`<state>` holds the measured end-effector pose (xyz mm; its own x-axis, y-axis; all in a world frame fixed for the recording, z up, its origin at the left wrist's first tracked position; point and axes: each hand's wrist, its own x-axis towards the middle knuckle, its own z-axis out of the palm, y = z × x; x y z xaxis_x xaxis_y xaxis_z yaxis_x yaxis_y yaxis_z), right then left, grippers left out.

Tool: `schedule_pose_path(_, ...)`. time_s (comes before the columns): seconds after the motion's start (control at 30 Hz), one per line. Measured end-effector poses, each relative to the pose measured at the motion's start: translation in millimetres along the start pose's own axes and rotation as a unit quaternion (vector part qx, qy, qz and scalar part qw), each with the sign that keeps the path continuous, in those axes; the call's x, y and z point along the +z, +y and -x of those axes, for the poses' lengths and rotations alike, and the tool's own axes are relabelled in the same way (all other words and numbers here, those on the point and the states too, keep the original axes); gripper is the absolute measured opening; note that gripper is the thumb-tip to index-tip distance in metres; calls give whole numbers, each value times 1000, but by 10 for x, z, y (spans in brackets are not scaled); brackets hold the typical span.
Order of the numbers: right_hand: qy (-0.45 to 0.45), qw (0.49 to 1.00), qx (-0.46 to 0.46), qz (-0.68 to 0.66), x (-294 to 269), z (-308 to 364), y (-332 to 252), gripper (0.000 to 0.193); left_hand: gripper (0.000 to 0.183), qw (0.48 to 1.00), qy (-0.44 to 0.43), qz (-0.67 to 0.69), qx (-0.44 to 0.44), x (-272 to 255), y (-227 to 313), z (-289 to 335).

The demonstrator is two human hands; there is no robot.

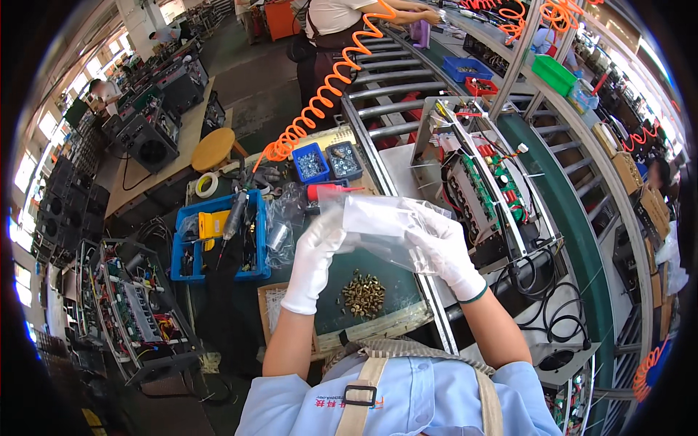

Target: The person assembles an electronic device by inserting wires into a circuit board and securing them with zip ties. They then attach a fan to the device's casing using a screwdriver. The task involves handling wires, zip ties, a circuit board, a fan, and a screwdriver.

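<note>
Both my hands, in white gloves, are raised over the green work surface with a clear plastic bag [396, 251] stretched between them. A white sheet or label [374, 216] shows in or on the bag; which of these, I cannot tell. My left hand [318, 243] pinches the bag's left side, its fingertips partly hidden by the plastic. Around the right part of the bag the fingers of my right hand [445, 245] are closed. Below the bag lies a loose pile of brass-coloured screws [362, 294]. Behind my left hand is a red object [329, 192].
A blue toolbox [262, 272] with a screwdriver stands left, near a tape roll [206, 184]. Small-parts bins, blue [311, 164] and grey [343, 161], sit ahead. An orange coiled hose [320, 109] hangs above. An open circuit-board chassis [480, 182] stands right, by the roller conveyor [396, 91].
</note>
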<state>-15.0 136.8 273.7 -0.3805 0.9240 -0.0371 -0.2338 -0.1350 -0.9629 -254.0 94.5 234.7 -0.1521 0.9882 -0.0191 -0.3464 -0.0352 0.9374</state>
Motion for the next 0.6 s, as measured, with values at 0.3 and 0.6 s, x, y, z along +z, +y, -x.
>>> schedule_pose_path(0.3,-64,990,34,124,-18,-4,37,35,16,999,25,-37,17,96,-49,-2)
schedule_pose_path(0.6,-42,992,101,62,39,-83,159,18,18,998,-21,-55,-25,-16,-64,-40)
